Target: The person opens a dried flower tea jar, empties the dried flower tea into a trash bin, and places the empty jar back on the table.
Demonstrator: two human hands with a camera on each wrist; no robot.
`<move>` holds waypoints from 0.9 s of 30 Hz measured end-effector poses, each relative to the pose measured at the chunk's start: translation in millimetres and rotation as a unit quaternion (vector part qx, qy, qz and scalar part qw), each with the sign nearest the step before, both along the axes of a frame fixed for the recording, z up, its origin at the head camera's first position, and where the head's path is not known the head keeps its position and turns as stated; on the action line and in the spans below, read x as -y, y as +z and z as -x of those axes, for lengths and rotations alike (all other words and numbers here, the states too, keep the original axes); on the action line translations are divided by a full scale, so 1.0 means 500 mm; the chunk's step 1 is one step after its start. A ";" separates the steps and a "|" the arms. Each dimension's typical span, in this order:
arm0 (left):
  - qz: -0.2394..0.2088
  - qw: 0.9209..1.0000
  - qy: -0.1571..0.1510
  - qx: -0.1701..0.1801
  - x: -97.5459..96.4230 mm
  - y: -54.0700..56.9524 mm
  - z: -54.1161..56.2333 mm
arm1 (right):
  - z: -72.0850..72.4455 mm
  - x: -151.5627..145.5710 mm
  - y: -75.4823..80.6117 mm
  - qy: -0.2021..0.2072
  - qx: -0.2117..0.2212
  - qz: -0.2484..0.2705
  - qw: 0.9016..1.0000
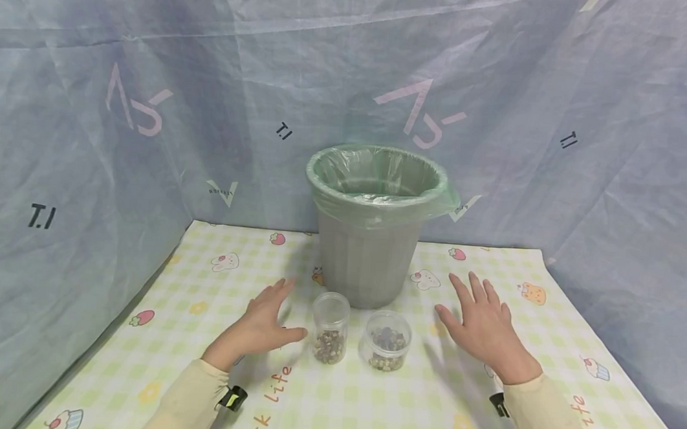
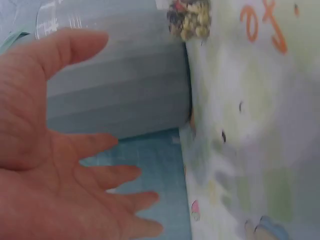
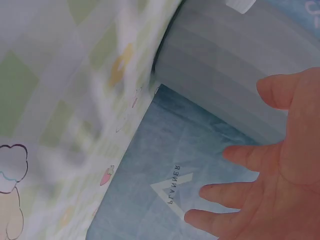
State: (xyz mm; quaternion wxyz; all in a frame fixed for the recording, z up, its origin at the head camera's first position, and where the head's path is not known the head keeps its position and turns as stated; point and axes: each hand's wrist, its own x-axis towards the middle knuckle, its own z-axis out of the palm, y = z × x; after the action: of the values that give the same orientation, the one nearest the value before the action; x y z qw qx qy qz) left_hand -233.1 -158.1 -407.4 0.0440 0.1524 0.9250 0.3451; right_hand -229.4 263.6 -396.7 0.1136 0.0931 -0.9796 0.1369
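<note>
My left hand (image 1: pixel 261 320) is held over the cloth with its fingers spread and nothing in it, the thumb pointing at a tall clear jar (image 1: pixel 330 330). Small dried pieces, brown and pale yellow, fill the jar's lower half. Just right of it stands a shorter, wider clear tub (image 1: pixel 386 343) with similar dried pieces inside. My right hand (image 1: pixel 483 325), likewise empty with fingers apart, hovers further to the right of the tub. Both palms show in the wrist views, the left palm (image 2: pixel 55 170) and the right palm (image 3: pixel 295 170).
Behind the jars stands a grey trash bin (image 1: pixel 367 261) lined with a translucent green bag (image 1: pixel 379 206) folded over its rim. A checked tablecloth (image 1: pixel 196 362) with cartoon prints covers the table. Blue-grey fabric (image 1: pixel 209 104) hangs at the back and on both sides.
</note>
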 end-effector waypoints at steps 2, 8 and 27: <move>-0.009 1.000 -0.016 0.008 -0.006 -0.001 -0.001 | 0.001 -0.001 0.002 0.000 0.000 -0.001 1.000; -0.047 0.997 -0.053 0.028 -0.025 -0.008 -0.003 | 0.002 -0.003 0.005 -0.002 -0.005 -0.002 1.000; -0.152 0.981 -0.089 0.084 -0.068 -0.046 0.000 | 0.002 0.002 0.006 0.003 -0.010 0.006 1.000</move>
State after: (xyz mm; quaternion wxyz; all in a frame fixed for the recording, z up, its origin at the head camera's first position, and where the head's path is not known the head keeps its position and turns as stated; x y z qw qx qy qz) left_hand -232.9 -124.0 -430.6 0.1284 0.2100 0.8376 0.4877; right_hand -230.3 262.5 -393.7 0.1233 0.0962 -0.9774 0.1424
